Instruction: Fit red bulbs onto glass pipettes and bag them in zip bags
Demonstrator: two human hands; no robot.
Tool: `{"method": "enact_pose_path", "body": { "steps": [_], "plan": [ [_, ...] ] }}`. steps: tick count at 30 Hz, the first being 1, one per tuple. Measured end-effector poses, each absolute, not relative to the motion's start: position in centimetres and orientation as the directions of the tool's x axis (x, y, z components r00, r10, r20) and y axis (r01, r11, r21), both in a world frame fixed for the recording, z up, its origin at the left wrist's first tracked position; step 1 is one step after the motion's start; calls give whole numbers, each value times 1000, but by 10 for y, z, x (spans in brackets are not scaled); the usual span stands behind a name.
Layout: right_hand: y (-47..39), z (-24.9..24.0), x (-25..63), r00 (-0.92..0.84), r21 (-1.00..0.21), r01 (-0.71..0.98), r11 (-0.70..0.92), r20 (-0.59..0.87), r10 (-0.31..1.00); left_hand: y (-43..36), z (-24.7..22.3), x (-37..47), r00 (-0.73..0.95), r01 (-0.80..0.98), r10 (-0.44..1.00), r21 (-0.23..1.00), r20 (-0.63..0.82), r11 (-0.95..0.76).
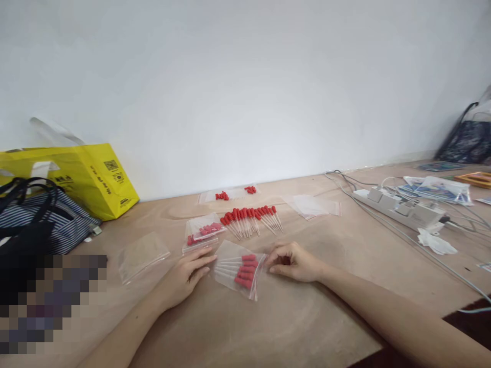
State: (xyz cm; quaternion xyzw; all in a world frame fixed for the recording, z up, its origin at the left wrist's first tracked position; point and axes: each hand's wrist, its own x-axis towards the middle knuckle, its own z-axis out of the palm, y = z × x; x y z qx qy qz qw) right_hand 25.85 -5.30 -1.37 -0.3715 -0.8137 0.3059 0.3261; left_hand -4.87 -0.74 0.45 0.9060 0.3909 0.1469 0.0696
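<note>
A clear zip bag (226,278) holding several glass droppers with red rubber bulbs (248,271) lies flat between my hands. My left hand (187,273) rests at the bag's left edge, fingers stretched out and slightly apart. At the right edge, beside the zip strip, my right hand (293,261) is curled, with thumb and fingertips pinched at the bag's corner. Just beyond lies a row of loose droppers (251,220) with red bulbs. To its left, filled zip bags (203,230) with red bulbs overlap in a stack.
Farther back are another bag (240,194) with red bulbs and some flat clear bags (312,205). One more clear bag (141,255) lies left. A white power strip (399,208) with cables and a crumpled tissue (437,242) are right. Yellow (103,179) and striped bags (69,220) stand left.
</note>
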Motion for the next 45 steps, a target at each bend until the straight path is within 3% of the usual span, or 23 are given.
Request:
{"method": "enact_pose_path", "body": {
  "steps": [3, 5, 12, 17, 21, 24, 31, 33, 38, 45],
  "plan": [
    [-51, -18, 260, -391, -624, 542, 563, 406, 826, -13, -1, -39, 541, 695, 715, 243, 442, -676],
    [-48, -20, 260, -443, -525, 562, 638, 460, 769, -25, -4, -25, 557, 648, 680, 263, 477, -715],
    [-33, -28, 249, -634, -6, 625, 781, 581, 511, -51, -12, 7, 771, 477, 562, 313, 299, -821],
    [-35, -26, 246, -716, 196, 573, 796, 593, 369, -36, -6, -2, 825, 420, 485, 261, 288, -869],
    [-43, -23, 244, -736, 274, 554, 786, 603, 308, -32, -7, -7, 757, 438, 479, 200, 445, -877],
    [-47, -24, 242, -723, 316, 556, 769, 639, 261, -38, -9, -6, 737, 368, 367, 119, 568, -922],
    [-45, -26, 242, -654, 301, 600, 741, 718, 239, -45, -5, 1, 765, 320, 18, -355, 644, -878],
    [-44, -27, 242, -643, 294, 611, 735, 726, 243, -43, -5, 2, 767, 324, -31, -428, 640, -844],
    [-42, -27, 245, -692, 345, 575, 742, 689, 216, -41, -7, 2, 758, 334, -39, -438, 651, -835],
    [-34, -26, 249, -775, 496, 477, 725, 626, 81, -35, -8, -1, 750, 318, -57, -435, 659, -843]
  ]
}}
